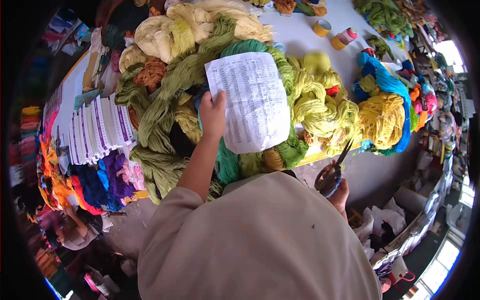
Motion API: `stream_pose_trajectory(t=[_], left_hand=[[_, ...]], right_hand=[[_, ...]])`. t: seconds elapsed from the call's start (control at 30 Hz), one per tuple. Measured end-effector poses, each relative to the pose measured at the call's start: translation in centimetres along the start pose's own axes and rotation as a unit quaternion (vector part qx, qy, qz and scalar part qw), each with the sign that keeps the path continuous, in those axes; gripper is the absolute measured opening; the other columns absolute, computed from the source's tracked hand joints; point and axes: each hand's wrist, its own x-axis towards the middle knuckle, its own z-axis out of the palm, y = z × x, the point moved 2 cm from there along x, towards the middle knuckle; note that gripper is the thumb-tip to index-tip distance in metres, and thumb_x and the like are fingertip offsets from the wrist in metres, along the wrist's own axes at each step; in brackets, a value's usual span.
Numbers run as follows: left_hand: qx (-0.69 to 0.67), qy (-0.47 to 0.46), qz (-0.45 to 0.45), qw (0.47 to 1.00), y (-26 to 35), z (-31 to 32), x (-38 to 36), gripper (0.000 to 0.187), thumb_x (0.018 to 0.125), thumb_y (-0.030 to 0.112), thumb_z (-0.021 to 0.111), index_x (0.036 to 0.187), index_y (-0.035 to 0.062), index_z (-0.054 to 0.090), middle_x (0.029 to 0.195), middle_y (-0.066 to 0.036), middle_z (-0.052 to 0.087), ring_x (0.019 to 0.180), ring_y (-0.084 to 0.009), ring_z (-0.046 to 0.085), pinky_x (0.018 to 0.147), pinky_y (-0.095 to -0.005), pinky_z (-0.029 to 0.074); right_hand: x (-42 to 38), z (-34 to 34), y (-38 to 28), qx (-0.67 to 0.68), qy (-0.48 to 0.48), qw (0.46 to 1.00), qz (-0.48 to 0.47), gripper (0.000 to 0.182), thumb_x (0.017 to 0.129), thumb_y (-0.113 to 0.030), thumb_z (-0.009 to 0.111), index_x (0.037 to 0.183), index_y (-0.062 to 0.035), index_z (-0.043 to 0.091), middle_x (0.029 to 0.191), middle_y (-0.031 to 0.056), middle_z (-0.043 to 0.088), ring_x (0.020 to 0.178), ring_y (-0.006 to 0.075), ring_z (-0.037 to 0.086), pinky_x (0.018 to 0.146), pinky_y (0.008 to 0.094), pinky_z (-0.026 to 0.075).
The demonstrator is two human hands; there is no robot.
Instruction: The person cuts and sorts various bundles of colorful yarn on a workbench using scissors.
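Note:
My left hand (pixel 213 116) grips the left edge of a printed paper sheet (pixel 255 102), thumb on top. The sheet is creased and covered in rows of small print. Beneath it lie hanks of green yarn (pixel 172 95) and a darker teal hank (pixel 243 47). Down at the right, past the table's front edge, my right hand (pixel 336 189) holds a pair of scissors (pixel 334 175) by the handles, blades pointing up and away. Yellow-green yarn (pixel 320 107) lies on the table just beyond the scissors.
Cream yarn (pixel 175 25) is heaped at the back. White cards with purple stripes (pixel 100 130) stand at the left. Golden yarn (pixel 382 120) and a blue hank (pixel 387 80) are at the right, with a thread cone (pixel 344 38) behind. Another person (pixel 75 230) is at lower left.

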Motion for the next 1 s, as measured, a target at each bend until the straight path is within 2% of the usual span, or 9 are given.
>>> stream_pose_trajectory(t=[0.1, 0.13, 0.43, 0.57, 0.73, 1.0], left_hand=[[-0.033, 0.001, 0.004, 0.999, -0.5, -0.2, -0.5, 0.027, 0.097, 0.024, 0.063, 0.101, -0.0031, 0.062, 0.092, -0.006, 0.067, 0.08, -0.0113, 0.058, 0.074, -0.0313, 0.047], [-0.04, -0.005, 0.012, 0.999, -0.6, -0.2, -0.6, 0.027, 0.097, 0.024, 0.063, 0.102, -0.0028, 0.062, 0.092, -0.005, 0.067, 0.08, -0.0103, 0.058, 0.074, -0.0305, 0.047], [-0.072, -0.006, -0.004, 0.997, -1.3, 0.0, -0.4, 0.027, 0.098, 0.025, 0.063, 0.104, -0.0017, 0.062, 0.094, -0.005, 0.067, 0.082, -0.0092, 0.058, 0.075, -0.029, 0.047], [-0.047, 0.0, -0.007, 0.999, -1.3, -0.1, -0.6, 0.027, 0.099, 0.025, 0.063, 0.105, -0.0014, 0.062, 0.095, -0.005, 0.067, 0.082, -0.0092, 0.058, 0.076, -0.029, 0.047], [-0.093, 0.006, -0.007, 0.996, -1.0, 0.3, -0.8, 0.026, 0.099, 0.024, 0.063, 0.105, -0.0015, 0.062, 0.097, -0.006, 0.068, 0.084, -0.0095, 0.059, 0.077, -0.0287, 0.048], [-0.091, 0.004, 0.004, 0.996, -1.3, 0.3, -0.9, 0.025, 0.099, 0.023, 0.062, 0.104, -0.0018, 0.061, 0.096, -0.006, 0.068, 0.083, -0.0095, 0.06, 0.076, -0.0286, 0.048]], right_hand=[[0.9, -0.1, 0.2, 0.001, -0.016, 1.0, 0.017, 0.067, 0.092, -0.042, 0.058, 0.146, -0.0079, 0.041, 0.121, 0.0101, 0.058, 0.106, 0.0215, 0.06, 0.089, 0.0378, 0.053], [1.1, 0.4, 0.1, -0.005, 0.007, 1.0, 0.023, 0.063, 0.092, -0.039, 0.056, 0.145, -0.0072, 0.042, 0.12, 0.0099, 0.058, 0.104, 0.0212, 0.06, 0.088, 0.0366, 0.053], [3.4, 1.9, -1.4, -0.033, 0.038, 0.999, 0.011, 0.052, 0.095, -0.03, 0.046, 0.141, -0.0067, 0.047, 0.115, 0.0112, 0.06, 0.101, 0.0207, 0.061, 0.084, 0.0327, 0.054], [3.7, 1.9, -1.8, -0.018, 0.032, 0.999, 0.027, 0.054, 0.095, -0.031, 0.045, 0.143, -0.007, 0.046, 0.114, 0.0117, 0.061, 0.1, 0.0207, 0.062, 0.083, 0.0336, 0.054], [4.1, 0.8, -1.6, -0.014, 0.057, 0.997, 0.044, 0.056, 0.096, -0.033, 0.04, 0.146, -0.0079, 0.045, 0.117, 0.0129, 0.062, 0.1, 0.0214, 0.063, 0.084, 0.0362, 0.052], [3.9, 0.1, -1.6, 0.009, 0.018, 0.999, 0.047, 0.056, 0.097, -0.033, 0.039, 0.147, -0.0096, 0.044, 0.119, 0.0148, 0.062, 0.1, 0.0238, 0.064, 0.085, 0.0388, 0.051]])
